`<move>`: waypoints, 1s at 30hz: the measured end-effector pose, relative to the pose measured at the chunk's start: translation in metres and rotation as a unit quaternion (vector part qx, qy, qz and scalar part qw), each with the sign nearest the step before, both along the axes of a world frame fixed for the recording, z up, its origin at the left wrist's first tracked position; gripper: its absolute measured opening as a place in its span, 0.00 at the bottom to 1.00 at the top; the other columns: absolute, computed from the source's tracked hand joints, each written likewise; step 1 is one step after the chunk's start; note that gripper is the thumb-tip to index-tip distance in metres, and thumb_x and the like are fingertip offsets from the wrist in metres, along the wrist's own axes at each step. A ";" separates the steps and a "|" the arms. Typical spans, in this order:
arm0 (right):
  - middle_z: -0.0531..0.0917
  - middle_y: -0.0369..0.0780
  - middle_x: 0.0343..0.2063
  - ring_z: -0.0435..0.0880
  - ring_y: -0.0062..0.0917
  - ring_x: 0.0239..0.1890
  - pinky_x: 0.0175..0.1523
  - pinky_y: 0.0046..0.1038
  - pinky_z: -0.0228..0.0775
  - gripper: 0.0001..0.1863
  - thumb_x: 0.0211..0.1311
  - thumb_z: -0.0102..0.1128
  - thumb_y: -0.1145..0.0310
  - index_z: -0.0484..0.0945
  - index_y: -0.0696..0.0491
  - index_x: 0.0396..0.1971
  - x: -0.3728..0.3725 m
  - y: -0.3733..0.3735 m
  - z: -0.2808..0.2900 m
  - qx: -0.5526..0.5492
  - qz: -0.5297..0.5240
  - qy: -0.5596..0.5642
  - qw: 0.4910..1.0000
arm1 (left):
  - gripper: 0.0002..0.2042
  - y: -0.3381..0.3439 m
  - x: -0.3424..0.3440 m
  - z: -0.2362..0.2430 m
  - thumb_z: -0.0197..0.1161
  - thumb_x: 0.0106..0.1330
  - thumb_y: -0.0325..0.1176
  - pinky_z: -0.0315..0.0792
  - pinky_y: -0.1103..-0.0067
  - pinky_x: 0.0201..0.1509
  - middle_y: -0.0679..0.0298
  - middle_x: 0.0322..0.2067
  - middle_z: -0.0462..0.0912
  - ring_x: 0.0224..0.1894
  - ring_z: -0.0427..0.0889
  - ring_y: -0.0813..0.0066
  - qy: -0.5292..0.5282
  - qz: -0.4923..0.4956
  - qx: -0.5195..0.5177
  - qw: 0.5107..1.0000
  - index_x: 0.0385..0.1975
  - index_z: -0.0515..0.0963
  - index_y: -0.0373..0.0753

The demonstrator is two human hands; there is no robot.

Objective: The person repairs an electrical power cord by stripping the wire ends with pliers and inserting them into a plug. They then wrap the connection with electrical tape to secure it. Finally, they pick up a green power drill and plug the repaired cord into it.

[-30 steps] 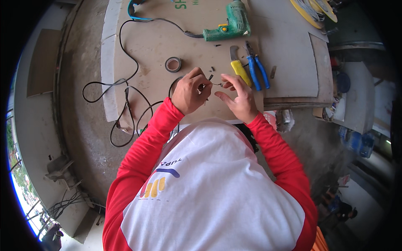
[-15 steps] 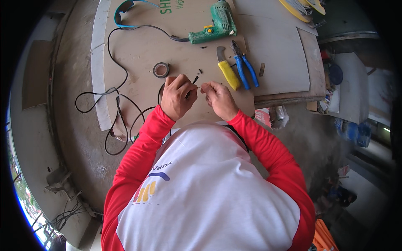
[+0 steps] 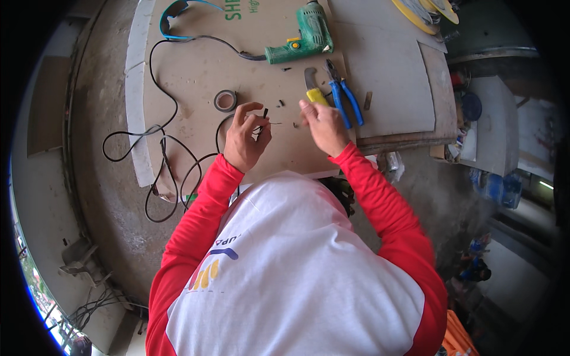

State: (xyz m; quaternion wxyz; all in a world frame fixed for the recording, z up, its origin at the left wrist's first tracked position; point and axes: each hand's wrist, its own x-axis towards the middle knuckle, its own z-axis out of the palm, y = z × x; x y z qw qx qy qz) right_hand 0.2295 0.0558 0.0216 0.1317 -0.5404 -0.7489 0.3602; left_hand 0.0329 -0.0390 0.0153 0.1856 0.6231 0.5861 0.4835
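Observation:
My left hand (image 3: 245, 137) is closed around the end of a black power cord (image 3: 217, 132), with its fingertips pinching near the tip. A thin bare wire (image 3: 275, 123) sticks out to the right of those fingers, and a short black cord end points up. My right hand (image 3: 323, 127) is apart from the left, over the lower handle of a hooked-blade knife with a yellow grip (image 3: 316, 95). Its fingers are curled and blurred, and I cannot tell whether they touch the knife. Blue-handled pliers (image 3: 342, 98) lie just beyond it.
A green power drill (image 3: 304, 38) lies at the back of the cardboard-covered table (image 3: 190, 77), its cord looping left. A roll of black tape (image 3: 225, 100), blue-framed glasses (image 3: 168, 19), small black scraps (image 3: 281, 103) and a yellow spool (image 3: 415, 15) are around.
My right hand has let go of the wire and moved right, over the knife handle. A small scrap now shows on the cardboard between my hands. My left hand stays on the cord.

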 end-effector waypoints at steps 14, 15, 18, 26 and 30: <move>0.75 0.44 0.43 0.77 0.43 0.49 0.45 0.47 0.76 0.19 0.64 0.60 0.56 0.71 0.56 0.43 0.067 0.060 -0.035 0.285 0.021 -0.212 0.935 | 0.05 0.019 -0.027 0.017 0.65 0.63 0.25 0.80 0.80 0.36 0.58 0.41 0.82 0.31 0.87 0.73 -0.190 0.015 -0.145 0.971 0.34 0.82 0.29; 0.74 0.43 0.43 0.78 0.41 0.47 0.43 0.45 0.78 0.17 0.66 0.58 0.56 0.71 0.56 0.42 0.074 0.062 -0.032 0.192 -0.033 -0.113 0.974 | 0.05 0.020 -0.028 0.017 0.65 0.62 0.25 0.80 0.79 0.36 0.59 0.41 0.82 0.31 0.87 0.73 -0.183 0.015 -0.143 0.972 0.33 0.82 0.28; 0.73 0.40 0.41 0.82 0.37 0.44 0.37 0.39 0.83 0.16 0.73 0.50 0.56 0.72 0.55 0.40 0.076 0.051 0.016 -0.120 -0.132 0.193 0.965 | 0.06 0.018 -0.034 0.020 0.64 0.65 0.24 0.81 0.81 0.36 0.58 0.45 0.80 0.33 0.86 0.74 -0.146 -0.004 -0.160 0.976 0.35 0.81 0.26; 0.74 0.36 0.33 0.83 0.33 0.43 0.41 0.35 0.83 0.17 0.70 0.54 0.55 0.71 0.55 0.42 0.055 -0.009 0.071 -0.334 -0.095 0.381 0.857 | 0.06 0.024 -0.032 0.014 0.64 0.64 0.23 0.80 0.81 0.37 0.58 0.44 0.80 0.32 0.86 0.75 -0.147 -0.006 -0.140 0.979 0.35 0.82 0.25; 0.75 0.38 0.35 0.80 0.32 0.43 0.49 0.37 0.73 0.14 0.58 0.66 0.63 0.76 0.55 0.39 0.066 -0.002 0.058 -0.093 0.017 0.146 0.985 | 0.06 0.021 -0.034 0.017 0.65 0.63 0.23 0.80 0.81 0.36 0.58 0.43 0.80 0.32 0.85 0.75 -0.147 -0.024 -0.141 0.979 0.35 0.82 0.26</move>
